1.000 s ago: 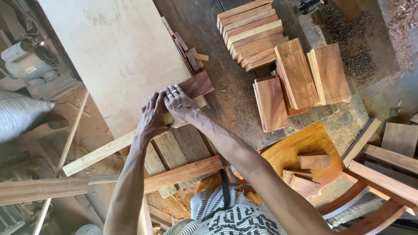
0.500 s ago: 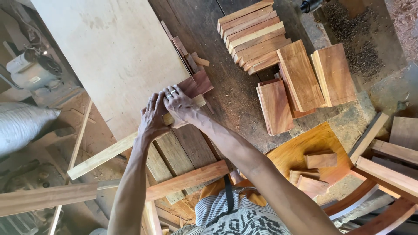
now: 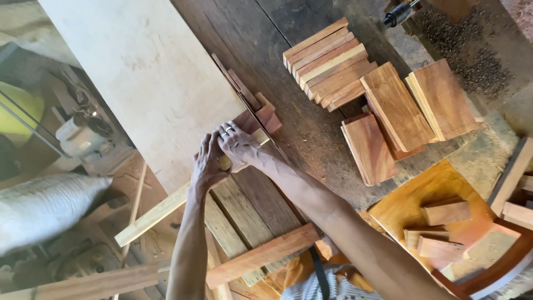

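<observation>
A dusty workshop bench (image 3: 311,133) of dark planks fills the room's middle, with a wide pale board (image 3: 144,78) lying along it and a machine with a white sack off to one side. Both hands meet at the board's near edge. The left hand (image 3: 208,164) lies flat, fingers pressed together, on a long pale strip of wood (image 3: 161,211); the right hand (image 3: 239,145), ring on one finger, curls over the strip's end and seems to pinch it against a small reddish block (image 3: 266,114). My guess is that the strip is being lined up or fed along the board's edge. Next would call for steady pressure and fingers kept well back. Cut reddish blocks (image 3: 330,64) stand stacked well apart, more on an orange tray (image 3: 405,205).
</observation>
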